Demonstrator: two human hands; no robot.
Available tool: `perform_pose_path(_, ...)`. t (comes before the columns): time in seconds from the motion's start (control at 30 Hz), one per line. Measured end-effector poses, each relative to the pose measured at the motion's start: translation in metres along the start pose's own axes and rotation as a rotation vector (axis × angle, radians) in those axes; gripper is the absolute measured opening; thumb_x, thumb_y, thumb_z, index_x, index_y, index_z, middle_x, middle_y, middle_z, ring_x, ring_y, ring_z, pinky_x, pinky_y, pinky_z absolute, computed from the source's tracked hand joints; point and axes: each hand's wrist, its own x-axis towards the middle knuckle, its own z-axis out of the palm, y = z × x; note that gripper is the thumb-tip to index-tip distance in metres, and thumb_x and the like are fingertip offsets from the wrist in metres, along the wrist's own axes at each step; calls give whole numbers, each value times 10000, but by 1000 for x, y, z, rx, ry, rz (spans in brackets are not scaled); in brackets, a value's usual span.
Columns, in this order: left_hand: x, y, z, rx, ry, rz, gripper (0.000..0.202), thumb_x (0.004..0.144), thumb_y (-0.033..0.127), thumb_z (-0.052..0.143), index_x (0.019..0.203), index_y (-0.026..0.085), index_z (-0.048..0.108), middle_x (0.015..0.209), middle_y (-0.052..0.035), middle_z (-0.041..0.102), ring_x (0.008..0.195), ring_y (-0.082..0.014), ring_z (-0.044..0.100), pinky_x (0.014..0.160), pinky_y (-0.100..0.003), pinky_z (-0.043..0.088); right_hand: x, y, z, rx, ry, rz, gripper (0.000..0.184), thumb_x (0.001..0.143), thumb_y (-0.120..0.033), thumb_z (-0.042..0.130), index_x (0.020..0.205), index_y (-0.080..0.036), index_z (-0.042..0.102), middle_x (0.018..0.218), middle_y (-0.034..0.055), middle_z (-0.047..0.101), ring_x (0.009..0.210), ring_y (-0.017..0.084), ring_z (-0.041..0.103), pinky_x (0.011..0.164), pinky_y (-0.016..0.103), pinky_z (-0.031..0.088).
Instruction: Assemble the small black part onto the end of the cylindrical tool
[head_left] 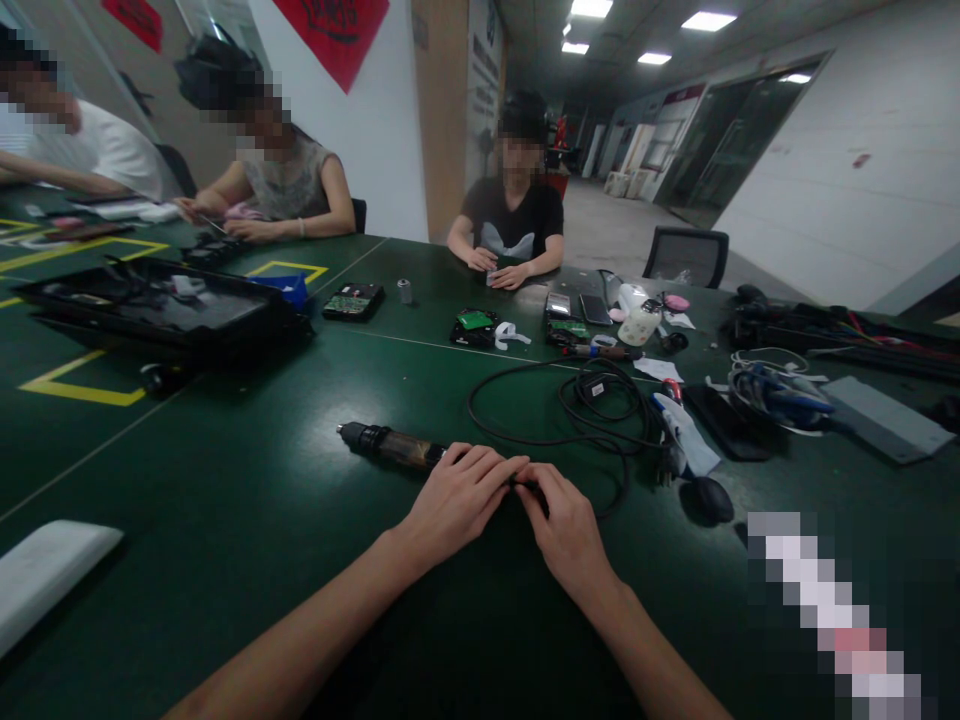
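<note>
An electric screwdriver [409,448] lies on the green table, its black nose and metal tip pointing left. Over its rear end rests my left hand [469,490], fingers wrapped round the body. Close beside it, my right hand [559,515] pinches with thumb and fingertips at the tool's tail, where the cable seems to begin; the exact spot is covered by the fingers. The fingertips of both hands nearly meet. A black cable [517,437] lies in loose coils on the table beyond my right hand.
Opposite sits a co-worker [517,215] handling something small. Opened hard drives [474,325], a metal cylinder [405,291] and a second screwdriver [604,352] lie midway. A black housing [187,310] stands left. On the right are a computer mouse [706,500] and a grey plate [889,418].
</note>
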Motion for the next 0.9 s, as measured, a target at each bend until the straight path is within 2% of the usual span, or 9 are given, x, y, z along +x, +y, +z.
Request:
perform_pose_path(0.2,0,0,-1,-8,-14,30,439,1035,193,504,1469,256,492,1292,-55,683,1169,-213,633,1054,-428,403,0,1,1,-7,-4,0,114,1065,-210,506,1119,-242,601,1121,62,685,993,234,659,887,361,523)
perform_pose_path(0.3,0,0,0,13,1,9,429,1044,225,513,1471,255,488,1270,-55,688,1145,-217,637,1034,-427,406,0,1,1,-2,-2,-3,117,1059,-197,510,1115,-244,602,1127,59,686,994,230,659,882,351,522)
perform_pose_path(0.43,-1,1,-1,-35,-13,25,475,1032,235,525,1501,253,452,1335,-58,666,1197,-213,618,1065,-425,386,0,1,1,-9,5,-9,116,1060,-199,514,1121,-245,602,1130,59,689,996,230,659,881,350,522)
perform_pose_path(0.7,0,-3,5,52,8,19,387,1057,223,500,1444,251,502,1263,-47,687,1137,-214,631,1014,-420,398,0,1,2,-6,-7,12,123,1062,-194,512,1129,-250,599,1134,57,682,985,234,652,872,356,515)
perform_pose_path(0.9,-1,0,1,0,5,13,427,1024,240,531,1450,234,501,1272,-58,682,1152,-227,620,1042,-436,395,-1,2,2,-2,-5,16,116,1065,-189,511,1124,-246,594,1136,51,679,993,231,642,889,367,506)
